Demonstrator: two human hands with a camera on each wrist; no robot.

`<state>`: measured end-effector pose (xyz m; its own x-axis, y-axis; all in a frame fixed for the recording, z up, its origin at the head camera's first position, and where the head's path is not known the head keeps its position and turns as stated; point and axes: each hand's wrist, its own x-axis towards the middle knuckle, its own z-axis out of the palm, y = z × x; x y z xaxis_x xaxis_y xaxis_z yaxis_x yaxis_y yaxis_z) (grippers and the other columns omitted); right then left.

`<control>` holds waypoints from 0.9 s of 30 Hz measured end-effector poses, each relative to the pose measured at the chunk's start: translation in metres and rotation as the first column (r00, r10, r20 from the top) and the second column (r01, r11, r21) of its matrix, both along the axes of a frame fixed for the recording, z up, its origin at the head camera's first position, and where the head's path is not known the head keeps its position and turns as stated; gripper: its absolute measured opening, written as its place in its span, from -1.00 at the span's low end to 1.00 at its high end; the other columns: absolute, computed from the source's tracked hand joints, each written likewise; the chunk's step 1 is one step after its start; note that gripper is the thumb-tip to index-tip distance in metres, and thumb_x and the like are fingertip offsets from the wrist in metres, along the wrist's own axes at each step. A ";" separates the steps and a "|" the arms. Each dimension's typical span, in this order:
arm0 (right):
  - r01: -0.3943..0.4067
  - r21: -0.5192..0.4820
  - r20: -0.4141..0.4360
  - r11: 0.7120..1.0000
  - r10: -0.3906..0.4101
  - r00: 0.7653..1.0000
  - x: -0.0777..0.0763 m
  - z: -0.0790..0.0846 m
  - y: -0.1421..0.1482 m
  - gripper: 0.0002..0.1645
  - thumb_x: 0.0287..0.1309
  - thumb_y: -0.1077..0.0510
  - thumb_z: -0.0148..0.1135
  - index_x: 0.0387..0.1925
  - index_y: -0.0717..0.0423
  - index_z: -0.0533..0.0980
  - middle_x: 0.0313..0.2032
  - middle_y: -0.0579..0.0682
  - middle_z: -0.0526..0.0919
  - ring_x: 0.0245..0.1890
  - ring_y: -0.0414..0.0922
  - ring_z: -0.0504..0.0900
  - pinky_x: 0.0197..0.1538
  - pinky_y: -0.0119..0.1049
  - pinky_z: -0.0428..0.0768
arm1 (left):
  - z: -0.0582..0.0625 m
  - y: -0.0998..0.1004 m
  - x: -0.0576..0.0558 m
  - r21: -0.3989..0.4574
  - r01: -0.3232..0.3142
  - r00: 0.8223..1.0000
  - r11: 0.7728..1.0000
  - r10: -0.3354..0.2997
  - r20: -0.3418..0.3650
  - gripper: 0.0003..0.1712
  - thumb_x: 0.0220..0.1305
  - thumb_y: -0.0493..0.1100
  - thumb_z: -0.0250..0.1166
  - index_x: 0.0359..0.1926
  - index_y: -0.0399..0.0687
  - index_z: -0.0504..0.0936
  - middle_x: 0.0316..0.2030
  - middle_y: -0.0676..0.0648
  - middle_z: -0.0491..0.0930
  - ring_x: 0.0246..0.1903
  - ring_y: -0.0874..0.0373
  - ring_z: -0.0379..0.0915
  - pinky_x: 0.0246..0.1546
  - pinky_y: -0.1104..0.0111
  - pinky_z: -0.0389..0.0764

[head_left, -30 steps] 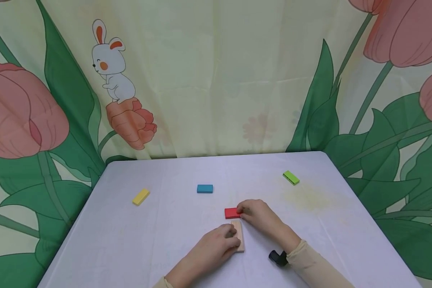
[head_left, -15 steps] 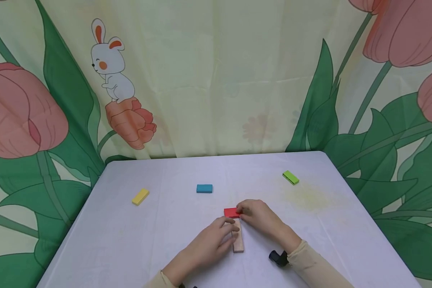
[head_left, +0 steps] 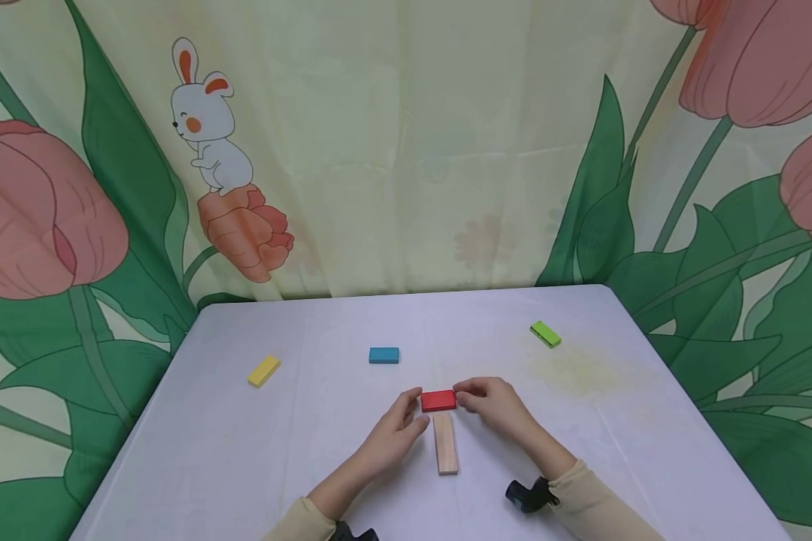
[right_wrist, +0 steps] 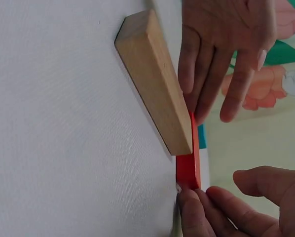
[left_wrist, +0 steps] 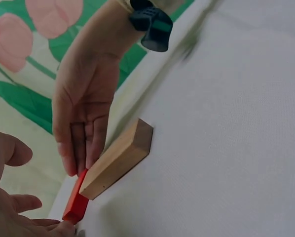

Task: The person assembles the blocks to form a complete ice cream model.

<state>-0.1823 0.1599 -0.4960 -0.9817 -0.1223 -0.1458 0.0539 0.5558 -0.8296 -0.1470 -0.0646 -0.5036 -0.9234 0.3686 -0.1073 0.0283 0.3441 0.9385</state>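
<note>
A red block (head_left: 438,401) lies on the white-covered table, crosswise at the far end of a plain wooden block (head_left: 446,445). My left hand (head_left: 389,437) is at the red block's left end, with its fingertips against that end and the thumb apart. From the other side, my right hand (head_left: 501,409) touches the right end with its fingertips. In the right wrist view the right thumb (right_wrist: 263,180) stands away from the red block (right_wrist: 188,170). The wooden block (left_wrist: 119,160) is free of both hands and points toward me.
Farther back on the table lie a yellow block (head_left: 264,371), a blue block (head_left: 383,355) and a green block (head_left: 545,333). A curtain (head_left: 406,150) printed with tulips and a rabbit hangs behind the far table edge. Each wrist wears a black device (head_left: 529,496).
My left hand has let go of the wooden block and moved up to the red block's left end. My right hand has shifted slightly outward to the red block's right end.
</note>
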 end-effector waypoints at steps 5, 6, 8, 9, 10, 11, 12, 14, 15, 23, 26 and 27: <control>0.006 -0.041 0.038 0.999 -0.005 0.999 0.002 -0.001 0.000 -0.66 0.35 0.12 0.31 0.07 0.19 0.70 -0.06 0.05 0.80 -0.17 -0.19 0.71 -0.05 -0.23 0.71 | -0.002 -0.001 -0.001 0.062 0.036 0.999 0.997 -0.037 0.020 -0.25 0.55 -0.03 0.14 0.57 -0.26 0.12 0.55 -0.27 0.19 0.56 -0.15 0.12 0.45 0.05 0.27; 0.012 -0.049 0.044 0.999 -0.010 0.999 0.002 -0.001 0.000 -0.65 0.35 0.12 0.30 0.08 0.19 0.70 -0.05 0.05 0.79 -0.16 -0.19 0.71 -0.03 -0.22 0.72 | -0.002 -0.001 0.000 0.062 0.040 0.999 0.997 -0.041 0.020 -0.25 0.55 -0.02 0.14 0.57 -0.25 0.12 0.56 -0.26 0.19 0.56 -0.15 0.11 0.45 0.05 0.27; 0.016 -0.056 0.044 0.998 -0.014 0.999 0.003 -0.001 -0.001 -0.64 0.35 0.12 0.30 0.08 0.20 0.70 -0.02 0.06 0.79 -0.13 -0.18 0.73 0.01 -0.20 0.73 | -0.002 0.000 0.000 0.065 0.040 0.999 0.997 -0.042 0.023 -0.24 0.55 -0.02 0.14 0.58 -0.23 0.12 0.57 -0.25 0.18 0.57 -0.15 0.10 0.45 0.05 0.26; 0.020 -0.066 0.047 0.998 -0.017 0.999 0.004 -0.001 -0.001 -0.64 0.36 0.12 0.29 0.08 0.21 0.70 -0.01 0.07 0.79 -0.11 -0.17 0.73 0.02 -0.19 0.73 | -0.002 0.000 0.000 0.064 0.040 0.999 0.997 -0.041 0.023 -0.25 0.55 -0.02 0.14 0.58 -0.23 0.12 0.57 -0.25 0.18 0.57 -0.15 0.09 0.45 0.05 0.26; 0.024 -0.074 0.048 0.997 -0.020 0.999 0.004 -0.001 -0.001 -0.64 0.36 0.13 0.28 0.08 0.22 0.69 -0.01 0.08 0.78 -0.11 -0.16 0.74 0.03 -0.18 0.73 | -0.002 0.000 0.000 0.063 0.039 0.999 0.997 -0.041 0.025 -0.25 0.55 -0.02 0.14 0.57 -0.22 0.13 0.57 -0.25 0.18 0.57 -0.15 0.09 0.45 0.05 0.25; 0.025 -0.082 0.049 0.996 -0.021 0.999 0.005 -0.001 -0.001 -0.64 0.37 0.14 0.27 0.08 0.24 0.69 0.00 0.09 0.78 -0.10 -0.15 0.75 0.03 -0.18 0.74 | -0.002 0.000 0.000 0.062 0.039 0.999 0.997 -0.041 0.026 -0.25 0.54 -0.02 0.14 0.57 -0.22 0.13 0.57 -0.25 0.18 0.57 -0.15 0.09 0.46 0.05 0.25; 0.027 -0.092 0.051 0.995 -0.023 0.998 0.005 -0.001 -0.001 -0.64 0.38 0.14 0.26 0.09 0.26 0.68 0.00 0.10 0.78 -0.09 -0.14 0.76 0.03 -0.18 0.74 | -0.002 0.000 0.000 0.061 0.039 0.999 0.997 -0.041 0.029 -0.26 0.54 -0.03 0.14 0.57 -0.22 0.14 0.57 -0.24 0.18 0.57 -0.14 0.08 0.46 0.05 0.24; 0.034 -0.112 0.058 0.993 -0.027 0.998 0.006 -0.001 0.000 -0.64 0.39 0.15 0.24 0.09 0.28 0.68 0.00 0.12 0.78 -0.08 -0.12 0.77 0.03 -0.18 0.75 | -0.002 0.001 0.001 0.054 0.040 0.999 0.998 -0.042 0.033 -0.27 0.54 -0.03 0.14 0.56 -0.22 0.16 0.56 -0.23 0.19 0.57 -0.12 0.09 0.46 0.06 0.25; 0.036 -0.122 0.060 0.992 -0.028 0.998 0.007 -0.001 0.000 -0.64 0.40 0.16 0.24 0.09 0.29 0.67 0.00 0.13 0.78 -0.07 -0.10 0.78 0.04 -0.18 0.75 | -0.003 0.001 0.000 0.050 0.042 0.998 0.998 -0.044 0.035 -0.28 0.53 -0.03 0.14 0.55 -0.21 0.17 0.56 -0.23 0.20 0.57 -0.11 0.09 0.46 0.06 0.24; 0.045 -0.140 0.083 0.989 -0.034 0.996 0.012 0.000 0.001 -0.62 0.43 0.14 0.22 0.10 0.32 0.66 -0.02 0.12 0.79 -0.07 -0.09 0.79 0.05 -0.20 0.74 | -0.004 0.000 0.004 0.036 0.056 0.996 0.998 -0.058 0.063 -0.30 0.52 -0.01 0.17 0.54 -0.13 0.21 0.57 -0.16 0.19 0.58 -0.07 0.07 0.48 0.05 0.24; 0.041 -0.141 0.088 0.989 -0.029 0.996 0.014 -0.001 0.000 -0.62 0.43 0.14 0.21 0.11 0.32 0.65 -0.02 0.13 0.79 -0.06 -0.08 0.79 0.05 -0.21 0.74 | -0.003 -0.001 0.006 0.032 0.055 0.996 0.998 -0.058 0.071 -0.30 0.52 0.00 0.17 0.54 -0.11 0.23 0.58 -0.15 0.18 0.58 -0.06 0.07 0.48 0.04 0.25; 0.037 -0.142 0.087 0.989 -0.025 0.996 0.014 -0.001 0.000 -0.61 0.44 0.14 0.21 0.11 0.33 0.65 -0.02 0.14 0.79 -0.06 -0.07 0.79 0.05 -0.21 0.74 | -0.003 -0.001 0.007 0.031 0.056 0.996 0.998 -0.058 0.073 -0.30 0.52 0.00 0.18 0.54 -0.10 0.23 0.58 -0.15 0.17 0.58 -0.06 0.07 0.48 0.04 0.25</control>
